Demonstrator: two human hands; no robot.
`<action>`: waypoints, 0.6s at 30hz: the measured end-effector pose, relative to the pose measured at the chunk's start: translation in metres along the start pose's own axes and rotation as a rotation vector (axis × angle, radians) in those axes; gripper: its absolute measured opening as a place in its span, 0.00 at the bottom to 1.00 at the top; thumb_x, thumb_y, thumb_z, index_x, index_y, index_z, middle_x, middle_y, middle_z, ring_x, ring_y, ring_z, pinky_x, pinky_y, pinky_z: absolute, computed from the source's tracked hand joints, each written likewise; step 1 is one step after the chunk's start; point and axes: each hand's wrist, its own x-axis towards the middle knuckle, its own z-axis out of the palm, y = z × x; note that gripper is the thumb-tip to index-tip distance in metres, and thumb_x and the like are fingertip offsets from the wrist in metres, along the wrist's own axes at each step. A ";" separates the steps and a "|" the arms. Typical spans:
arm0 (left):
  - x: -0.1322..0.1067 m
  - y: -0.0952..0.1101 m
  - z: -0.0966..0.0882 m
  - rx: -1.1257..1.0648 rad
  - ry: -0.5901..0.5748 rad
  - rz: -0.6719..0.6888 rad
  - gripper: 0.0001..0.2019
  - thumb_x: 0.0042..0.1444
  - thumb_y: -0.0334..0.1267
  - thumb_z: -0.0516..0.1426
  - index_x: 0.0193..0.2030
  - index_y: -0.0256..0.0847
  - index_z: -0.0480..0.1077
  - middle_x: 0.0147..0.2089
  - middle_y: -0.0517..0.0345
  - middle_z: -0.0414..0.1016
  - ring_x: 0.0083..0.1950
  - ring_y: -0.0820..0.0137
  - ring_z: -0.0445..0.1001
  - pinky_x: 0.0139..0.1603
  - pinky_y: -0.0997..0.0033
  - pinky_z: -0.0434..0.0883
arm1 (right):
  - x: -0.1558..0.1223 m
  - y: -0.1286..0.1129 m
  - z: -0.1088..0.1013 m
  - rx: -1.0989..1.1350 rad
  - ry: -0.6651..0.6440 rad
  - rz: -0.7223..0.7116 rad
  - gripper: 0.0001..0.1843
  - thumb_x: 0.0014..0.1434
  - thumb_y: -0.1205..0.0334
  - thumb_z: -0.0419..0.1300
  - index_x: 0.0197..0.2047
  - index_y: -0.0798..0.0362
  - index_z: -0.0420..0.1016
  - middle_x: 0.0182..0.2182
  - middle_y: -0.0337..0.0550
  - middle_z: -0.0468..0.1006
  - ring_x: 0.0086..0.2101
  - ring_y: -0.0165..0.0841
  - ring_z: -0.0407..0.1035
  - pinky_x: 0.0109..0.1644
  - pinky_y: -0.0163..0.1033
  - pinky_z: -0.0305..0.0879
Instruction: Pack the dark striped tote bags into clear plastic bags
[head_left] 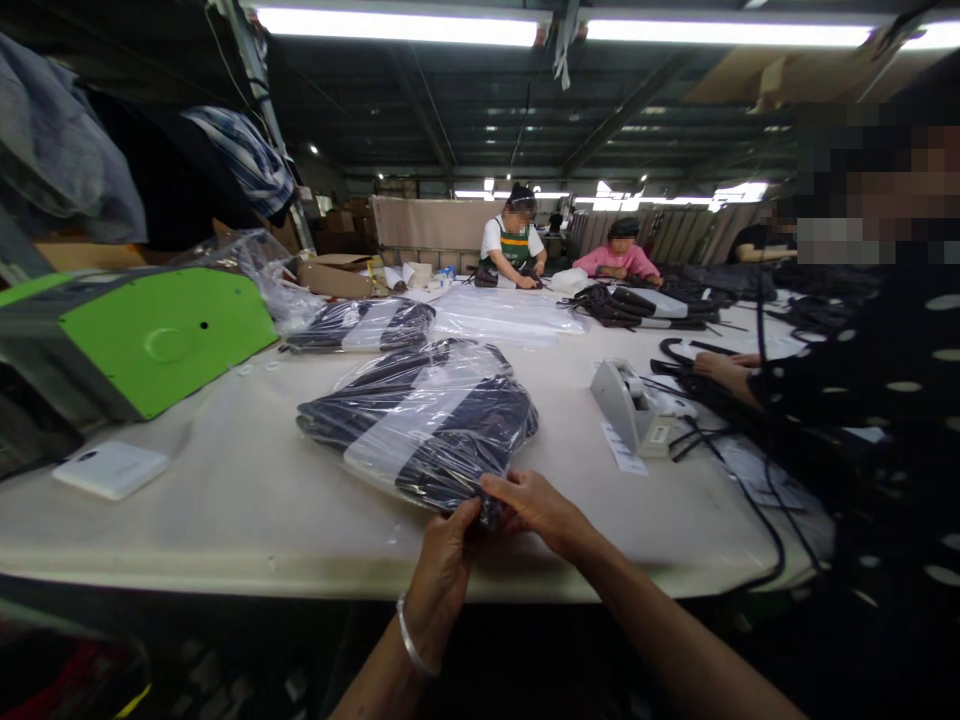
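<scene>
Polybag, near corner in the pinching grip of left hand and right hand, could tear if tugged too hard there.

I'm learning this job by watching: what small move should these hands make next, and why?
Probably tuck down the clear bag at its bunched near end: the left hand and right hand both hold it there, and the dark bundle already lies inside.

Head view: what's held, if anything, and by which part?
The plastic-wrapped dark bundle, by its near corner: the left hand and right hand both grip it there.
</scene>
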 end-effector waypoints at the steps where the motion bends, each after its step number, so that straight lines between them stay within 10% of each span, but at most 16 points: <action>1: 0.000 0.000 0.000 -0.001 0.012 0.009 0.16 0.38 0.38 0.71 0.35 0.33 0.79 0.35 0.52 0.82 0.35 0.62 0.79 0.41 0.63 0.76 | 0.004 0.000 0.003 -0.053 0.044 -0.024 0.23 0.48 0.42 0.67 0.33 0.56 0.74 0.24 0.39 0.76 0.23 0.29 0.68 0.25 0.33 0.64; 14: 0.016 0.017 -0.006 -0.027 0.066 -0.134 0.17 0.41 0.30 0.70 0.41 0.35 0.79 0.41 0.51 0.82 0.44 0.61 0.80 0.47 0.66 0.77 | 0.020 -0.001 0.011 -0.154 0.065 -0.179 0.20 0.52 0.43 0.62 0.26 0.54 0.71 0.19 0.35 0.71 0.19 0.26 0.63 0.21 0.32 0.59; 18: 0.023 0.017 -0.014 -0.048 0.134 -0.163 0.15 0.39 0.29 0.71 0.38 0.39 0.78 0.37 0.57 0.82 0.41 0.63 0.80 0.38 0.71 0.78 | 0.019 -0.021 -0.032 -0.133 -0.078 -0.115 0.27 0.49 0.35 0.61 0.30 0.54 0.73 0.25 0.41 0.77 0.23 0.30 0.71 0.24 0.33 0.63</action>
